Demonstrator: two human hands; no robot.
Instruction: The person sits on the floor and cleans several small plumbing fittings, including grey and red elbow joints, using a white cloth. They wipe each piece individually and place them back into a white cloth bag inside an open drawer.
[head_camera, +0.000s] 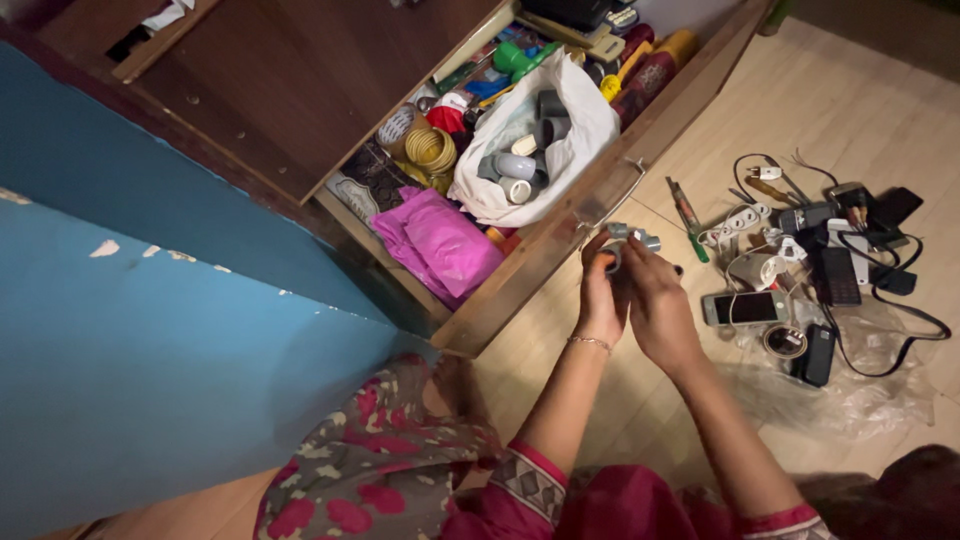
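Note:
My left hand and my right hand are raised together in front of an open wooden drawer. Both hold a small grey pipe fitting between the fingertips. A thin bracelet circles my left wrist. In the drawer, a white plastic bag lies open with several more grey pipe fittings inside it. The hands hover just outside the drawer's front edge, near its metal handle.
The drawer also holds a pink plastic bag, yellow coiled rings, green and red items. On the wooden floor to the right lie phones, cables, chargers, a screwdriver and clear plastic. A blue wall stands at left.

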